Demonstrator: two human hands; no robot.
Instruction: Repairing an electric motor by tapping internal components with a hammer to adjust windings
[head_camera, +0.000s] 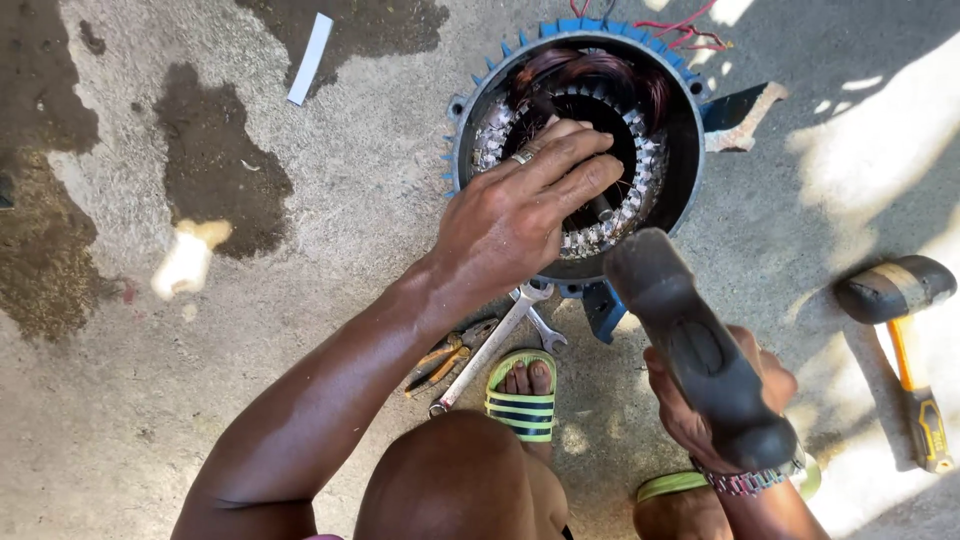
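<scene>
The electric motor stator (575, 150), a round blue finned housing with copper windings (590, 75) packed around its bore, stands open-end up on the concrete floor (330, 200) in the upper middle of the frame. The left hand (510, 215) reaches into the bore, fingers (570, 160) drawn together and pressing down on something dark inside; a ring sits on one finger, and what exactly they pinch is hidden by the hand itself. The right hand (720, 395), lower right of centre, is wrapped tight around a heavy dark hammer (690, 340), its head raised toward the stator's near rim. By the look of it, the work in hand is driving or knocking something loose inside the core, with the left hand steadying the piece; a blow from here would call for a short, square stroke that keeps clear of the left fingers and the windings. Just below the housing lie two spanners (505, 335) and a pair of pliers (445, 355), beside a green striped sandal (522, 405). A rubber mallet (900, 300) with a yellow handle lies well apart at the right edge, and a white strip (310, 55) at upper left
</scene>
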